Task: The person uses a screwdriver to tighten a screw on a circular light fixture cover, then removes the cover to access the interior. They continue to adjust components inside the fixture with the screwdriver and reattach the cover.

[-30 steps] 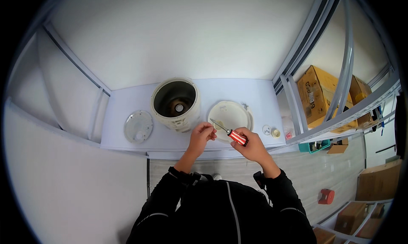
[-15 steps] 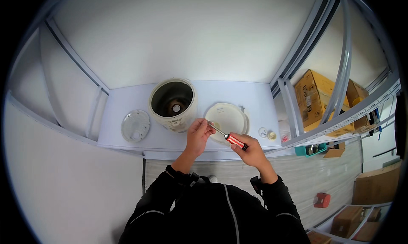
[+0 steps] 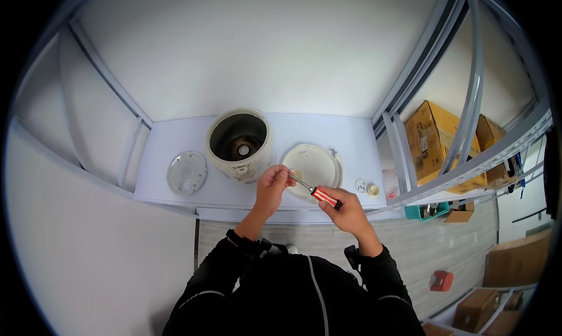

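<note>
My right hand (image 3: 344, 210) is closed round the red, white-striped handle of a screwdriver (image 3: 325, 196). Its metal shaft slants up and left to my left hand (image 3: 273, 189), whose thumb and fingers pinch at the tip. Whether a small part sits there too is hidden by the fingers. Behind my left hand stands the rice cooker body (image 3: 266, 154), upright and uncovered, its dark inside showing a round centre piece. A cream round lid (image 3: 319, 163) lies on the white table just beyond the screwdriver.
A pale metal disc (image 3: 187, 172) with small holes lies left of the cooker on the white table (image 3: 158, 140). Two small round pieces (image 3: 373, 189) are at its right. Beyond a grey frame (image 3: 404, 148) stand cardboard boxes (image 3: 448, 143) and a teal bin (image 3: 426, 212); a red stool (image 3: 442, 281) is on the floor.
Both hands stay nearly in place with the screwdriver between them. The left fingers shift slightly at the tip, and the whole view moves a little.
</note>
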`<action>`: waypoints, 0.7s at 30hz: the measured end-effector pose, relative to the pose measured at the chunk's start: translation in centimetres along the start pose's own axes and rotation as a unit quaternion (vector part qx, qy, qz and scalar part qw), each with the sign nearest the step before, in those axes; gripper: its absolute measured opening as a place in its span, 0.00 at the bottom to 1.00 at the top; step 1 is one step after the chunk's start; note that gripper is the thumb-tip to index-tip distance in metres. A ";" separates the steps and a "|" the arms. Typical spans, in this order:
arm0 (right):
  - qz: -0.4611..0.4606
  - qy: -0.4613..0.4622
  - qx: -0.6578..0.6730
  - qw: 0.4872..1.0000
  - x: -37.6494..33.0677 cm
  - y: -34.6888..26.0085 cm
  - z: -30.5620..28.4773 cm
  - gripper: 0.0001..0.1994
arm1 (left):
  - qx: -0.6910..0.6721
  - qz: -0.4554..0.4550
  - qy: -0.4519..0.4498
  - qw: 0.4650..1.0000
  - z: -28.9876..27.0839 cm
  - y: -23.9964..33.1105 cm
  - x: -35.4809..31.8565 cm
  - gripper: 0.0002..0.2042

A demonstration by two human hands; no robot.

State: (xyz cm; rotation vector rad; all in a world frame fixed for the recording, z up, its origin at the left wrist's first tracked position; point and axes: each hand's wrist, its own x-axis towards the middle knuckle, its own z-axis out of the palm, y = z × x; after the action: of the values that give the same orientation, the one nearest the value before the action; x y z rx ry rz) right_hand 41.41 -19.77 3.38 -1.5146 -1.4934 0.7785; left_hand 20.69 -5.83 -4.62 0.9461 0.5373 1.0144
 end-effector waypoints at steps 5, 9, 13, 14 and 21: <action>0.011 0.016 0.099 0.995 0.0 0.4 1.1 0.19 | -0.070 0.020 -0.003 0.997 0.5 0.5 -0.1 0.08; -0.019 0.048 -0.021 0.998 0.1 -0.9 1.3 0.20 | -0.103 0.020 -0.003 0.994 0.5 0.8 -0.2 0.08; -0.070 0.099 -0.170 0.978 0.1 -2.8 1.4 0.21 | -0.096 0.017 -0.003 0.995 0.3 1.2 -0.2 0.08; -0.060 0.097 -0.155 0.981 0.1 -3.2 1.5 0.21 | -0.095 0.016 -0.003 0.995 0.2 1.3 -0.3 0.08; -0.076 0.098 -0.071 0.990 -0.7 -3.4 3.3 0.24 | -0.083 0.001 -0.006 0.997 -0.1 2.8 -0.5 0.09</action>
State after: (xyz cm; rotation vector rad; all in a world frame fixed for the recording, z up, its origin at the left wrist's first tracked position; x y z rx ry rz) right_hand 36.88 -20.20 4.81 -1.5140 -1.5193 0.4281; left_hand 19.11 -5.63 -2.24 0.8057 0.4347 1.0373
